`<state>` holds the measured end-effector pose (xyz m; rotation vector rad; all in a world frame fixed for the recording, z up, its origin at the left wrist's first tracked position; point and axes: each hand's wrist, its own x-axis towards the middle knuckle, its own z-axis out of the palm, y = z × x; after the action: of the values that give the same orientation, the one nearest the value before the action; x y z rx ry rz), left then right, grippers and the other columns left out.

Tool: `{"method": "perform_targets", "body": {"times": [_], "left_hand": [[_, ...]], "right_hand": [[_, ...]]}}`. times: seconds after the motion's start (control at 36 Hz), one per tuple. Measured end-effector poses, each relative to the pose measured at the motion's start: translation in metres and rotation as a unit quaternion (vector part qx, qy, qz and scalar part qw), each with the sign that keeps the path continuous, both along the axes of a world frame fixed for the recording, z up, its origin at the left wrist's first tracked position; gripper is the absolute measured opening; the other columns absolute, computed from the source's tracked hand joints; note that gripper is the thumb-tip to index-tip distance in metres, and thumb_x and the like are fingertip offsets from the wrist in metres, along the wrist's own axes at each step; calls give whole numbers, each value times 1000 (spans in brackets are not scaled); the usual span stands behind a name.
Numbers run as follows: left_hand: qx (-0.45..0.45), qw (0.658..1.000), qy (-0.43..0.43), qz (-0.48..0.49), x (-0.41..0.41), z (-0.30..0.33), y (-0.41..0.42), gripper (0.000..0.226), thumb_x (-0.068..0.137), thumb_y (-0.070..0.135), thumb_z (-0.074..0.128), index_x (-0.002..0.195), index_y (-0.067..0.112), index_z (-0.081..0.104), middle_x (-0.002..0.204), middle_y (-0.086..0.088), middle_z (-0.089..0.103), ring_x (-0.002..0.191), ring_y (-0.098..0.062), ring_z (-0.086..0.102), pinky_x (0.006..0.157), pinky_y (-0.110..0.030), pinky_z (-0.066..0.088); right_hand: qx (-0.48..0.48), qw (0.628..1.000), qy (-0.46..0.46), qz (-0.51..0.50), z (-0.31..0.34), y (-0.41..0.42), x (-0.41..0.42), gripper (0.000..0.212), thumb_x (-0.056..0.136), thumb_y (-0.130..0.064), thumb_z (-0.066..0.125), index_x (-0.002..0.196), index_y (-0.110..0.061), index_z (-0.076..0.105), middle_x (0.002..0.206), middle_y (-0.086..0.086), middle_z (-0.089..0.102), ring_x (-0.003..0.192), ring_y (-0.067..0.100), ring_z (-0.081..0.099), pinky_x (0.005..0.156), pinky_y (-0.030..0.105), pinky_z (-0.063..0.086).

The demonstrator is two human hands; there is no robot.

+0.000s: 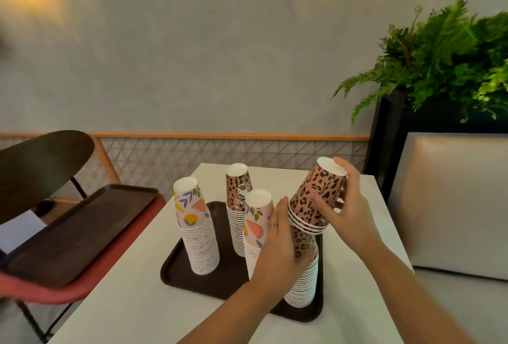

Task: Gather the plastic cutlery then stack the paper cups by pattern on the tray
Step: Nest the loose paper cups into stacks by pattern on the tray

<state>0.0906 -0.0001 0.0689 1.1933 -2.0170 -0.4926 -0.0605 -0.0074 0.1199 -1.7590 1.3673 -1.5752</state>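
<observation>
A dark brown tray [176, 269] lies on the white table [132, 305] and carries several upside-down stacks of paper cups. A tall fruit-pattern stack [196, 228] stands at the left, a leopard stack [238, 206] at the back and a second fruit-pattern stack [257, 222] in the middle. At the right is a tall leopard stack [303, 275], and my left hand [280, 244] is wrapped around its upper part. My right hand [343, 206] holds a few nested leopard cups [316, 198], tilted, just above that stack. No cutlery shows.
A second dark tray [77, 231] rests on a red chair [55, 294] at the left. A dark chair back [38, 167] stands behind it. A beige padded seat [453, 200] and a fern in a black planter [445, 63] are at the right.
</observation>
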Motion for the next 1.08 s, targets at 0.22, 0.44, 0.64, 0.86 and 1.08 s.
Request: {"method": "perform_targets", "body": {"times": [0.22, 0.44, 0.64, 0.86, 1.08], "left_hand": [[-44, 999, -5, 19, 2, -27, 8, 83, 85, 33, 59, 148, 17, 6, 156, 0, 15, 146, -8, 7, 115, -11, 10], [-145, 977, 35, 150, 17, -35, 5, 64, 77, 37, 60, 130, 14, 33, 132, -7, 32, 122, -21, 41, 96, -35, 50], [13, 975, 138, 175, 36, -38, -21, 103, 62, 32, 84, 141, 20, 19, 143, -5, 27, 133, -19, 32, 102, -19, 38], [75, 978, 182, 71, 46, -39, -41, 94, 63, 20, 86, 139, 24, 31, 131, 14, 48, 119, 15, 42, 91, -2, 40], [66, 984, 146, 82, 74, -48, -54, 87, 62, 22, 85, 134, 26, 34, 122, 15, 49, 120, -5, 47, 97, -22, 45]], "right_hand": [[42, 994, 98, 39, -21, 2, 11, 76, 77, -35, 71, 134, -47, 23, 134, -18, 44, 120, 0, 47, 96, 22, 46], [61, 989, 136, 14, -61, 1, 18, 77, 75, -38, 72, 128, -53, 18, 134, -19, 40, 124, 9, 44, 94, 24, 46], [65, 990, 127, 0, -63, -2, 24, 87, 73, -35, 75, 124, -61, 10, 133, -21, 36, 124, 7, 42, 94, 23, 43], [85, 992, 90, -38, -65, -3, 32, 95, 71, -30, 78, 134, -51, 10, 140, -12, 37, 126, 14, 44, 97, 34, 46], [82, 991, 65, -81, -69, -16, 51, 90, 72, -25, 77, 139, -35, 17, 143, -9, 35, 131, 12, 37, 100, 28, 39]]}}
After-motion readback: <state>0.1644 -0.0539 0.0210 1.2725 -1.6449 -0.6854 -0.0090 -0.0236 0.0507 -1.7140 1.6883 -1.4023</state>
